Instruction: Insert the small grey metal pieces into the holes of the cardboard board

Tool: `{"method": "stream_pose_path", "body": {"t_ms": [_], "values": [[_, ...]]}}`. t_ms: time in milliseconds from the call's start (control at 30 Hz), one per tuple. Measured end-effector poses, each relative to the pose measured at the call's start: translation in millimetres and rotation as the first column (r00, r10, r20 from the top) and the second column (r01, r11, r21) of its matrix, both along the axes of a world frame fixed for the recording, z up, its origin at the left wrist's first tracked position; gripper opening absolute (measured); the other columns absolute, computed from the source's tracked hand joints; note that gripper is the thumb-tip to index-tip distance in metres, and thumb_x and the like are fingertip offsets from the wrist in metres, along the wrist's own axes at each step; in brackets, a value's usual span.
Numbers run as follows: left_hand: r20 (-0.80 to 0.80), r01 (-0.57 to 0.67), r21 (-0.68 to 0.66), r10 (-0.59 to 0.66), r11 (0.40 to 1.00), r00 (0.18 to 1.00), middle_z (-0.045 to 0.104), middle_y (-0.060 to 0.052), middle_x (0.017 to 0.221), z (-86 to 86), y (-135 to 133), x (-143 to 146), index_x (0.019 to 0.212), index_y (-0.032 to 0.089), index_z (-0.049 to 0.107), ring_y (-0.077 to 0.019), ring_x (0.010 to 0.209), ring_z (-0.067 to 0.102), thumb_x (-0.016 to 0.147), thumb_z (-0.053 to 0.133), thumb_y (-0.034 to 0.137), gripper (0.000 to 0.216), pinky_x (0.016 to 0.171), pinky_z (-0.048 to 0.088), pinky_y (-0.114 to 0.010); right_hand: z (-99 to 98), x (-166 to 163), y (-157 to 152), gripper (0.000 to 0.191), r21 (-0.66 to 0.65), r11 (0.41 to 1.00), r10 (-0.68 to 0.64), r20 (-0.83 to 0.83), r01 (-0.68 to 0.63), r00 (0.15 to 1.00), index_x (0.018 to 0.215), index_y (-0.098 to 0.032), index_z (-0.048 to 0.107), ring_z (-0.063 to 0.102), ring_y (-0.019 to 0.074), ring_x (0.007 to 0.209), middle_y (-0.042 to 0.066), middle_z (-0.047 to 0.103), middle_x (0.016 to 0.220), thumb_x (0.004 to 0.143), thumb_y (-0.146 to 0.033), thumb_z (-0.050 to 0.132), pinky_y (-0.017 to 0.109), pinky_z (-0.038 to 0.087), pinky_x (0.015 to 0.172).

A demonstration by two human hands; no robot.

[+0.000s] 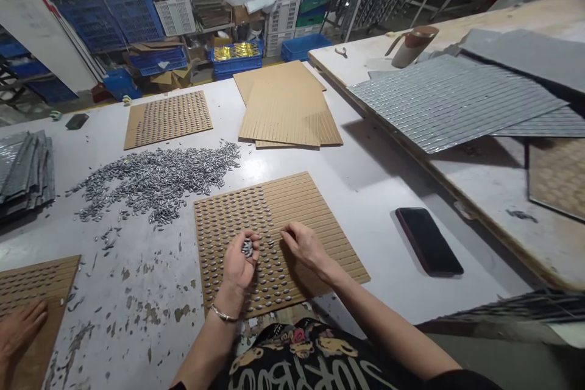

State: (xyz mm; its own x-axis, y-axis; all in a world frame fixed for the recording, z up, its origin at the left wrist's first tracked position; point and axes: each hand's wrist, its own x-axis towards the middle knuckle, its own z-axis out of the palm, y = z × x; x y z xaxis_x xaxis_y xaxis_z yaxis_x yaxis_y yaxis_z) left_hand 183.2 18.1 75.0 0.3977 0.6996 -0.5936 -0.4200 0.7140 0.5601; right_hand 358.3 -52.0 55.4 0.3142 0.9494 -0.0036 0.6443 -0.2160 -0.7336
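Observation:
A slotted cardboard sheet [315, 219] lies in front of me, its left part covered with rows of small grey oval pieces set in the slots. My left hand [241, 259] is curled over that filled part, palm up, around a handful of the same grey oval pieces [247, 248]. Just to its right, my right hand [304, 245] hovers low over the sheet at the edge of the filled rows, thumb and fingertips pinched together. Whatever sits between those fingertips is too small to make out. Beyond the sheet spreads a loose pile of grey oval pieces [159, 180].
Bare slotted cardboard sheets [286, 103] are stacked at the back, beside a filled sheet [169, 119]. A phone [428, 241] lies at right. A co-worker's hand [22, 329] rests on another sheet at lower left. Silvery ribbed panels [457, 100] and a mug [414, 47] occupy the adjoining table.

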Motion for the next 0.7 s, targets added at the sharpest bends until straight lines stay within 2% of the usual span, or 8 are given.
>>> {"method": "stream_pose_path", "body": {"t_ms": [100,267,467,700], "values": [[0.069,-0.022,-0.058,0.026,0.998,0.997,0.057,-0.004,0.076,4.9,10.1,-15.9,0.088,0.011,0.060,-0.0065,0.057,0.050,0.078,0.064,0.021,0.014,0.039,0.032,-0.013,-2.2,-3.8,-5.8,0.012,-0.028,0.990,0.139,0.009,-0.138,0.990,0.082,-0.020,0.059,0.055,0.0159,0.076,0.003,0.062,0.082,0.089,-0.023,0.050,0.027,0.042,0.071],[0.034,-0.008,0.011,0.008,1.000,0.999,0.052,0.000,0.072,2.1,9.9,-34.7,0.096,0.013,0.060,-0.0047,0.049,0.042,0.077,0.068,0.023,0.022,0.034,0.027,-0.013,-7.5,-10.9,-1.0,0.014,-0.064,0.964,0.264,0.124,-0.257,0.957,0.091,-0.021,0.062,0.055,0.0144,0.080,0.004,0.061,0.092,0.092,-0.021,0.048,0.024,0.041,0.072],[-0.008,-0.016,-0.003,0.016,1.000,1.000,0.053,0.000,0.072,-5.0,0.9,-35.9,0.093,0.012,0.060,-0.0055,0.050,0.045,0.074,0.070,0.024,0.024,0.035,0.029,-0.013,-8.3,-10.4,8.0,0.016,-0.186,0.917,0.397,0.335,-0.353,0.854,0.091,-0.023,0.063,0.053,0.0142,0.079,0.003,0.060,0.091,0.091,-0.018,0.048,0.022,0.035,0.064],[-0.060,-0.019,0.008,0.019,1.000,0.998,0.054,0.000,0.071,-3.7,-0.6,-31.4,0.091,0.014,0.059,-0.0060,0.052,0.047,0.072,0.072,0.027,0.026,0.038,0.030,-0.014,-0.6,-7.4,9.1,0.016,-0.197,0.880,0.473,0.430,-0.432,0.769,0.087,-0.019,0.060,0.051,0.0170,0.074,0.005,0.060,0.086,0.091,-0.013,0.045,0.027,0.034,0.065]]}}
